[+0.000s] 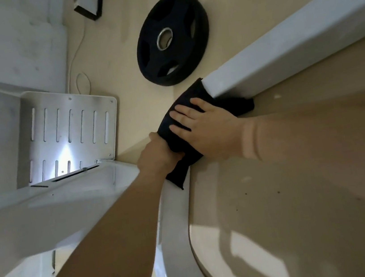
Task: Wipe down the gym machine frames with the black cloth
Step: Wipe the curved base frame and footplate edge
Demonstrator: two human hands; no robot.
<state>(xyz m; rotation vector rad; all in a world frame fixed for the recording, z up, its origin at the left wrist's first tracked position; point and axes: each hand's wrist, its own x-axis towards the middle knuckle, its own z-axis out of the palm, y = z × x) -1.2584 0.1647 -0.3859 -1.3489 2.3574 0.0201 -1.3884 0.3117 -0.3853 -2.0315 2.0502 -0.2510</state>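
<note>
The white frame (280,37) bends beside the plate (172,37), and there the cloth (187,116) wraps it, right hand (207,125) spread flat, left hand (158,158) pinching its lower edge; best press firmly around the bend

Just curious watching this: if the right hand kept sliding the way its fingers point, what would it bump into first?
Its fingers aim up-left across the black cloth; beyond the cloth's edge lies bare floor. The weight plate looks off that line, though depth is unclear.
</note>
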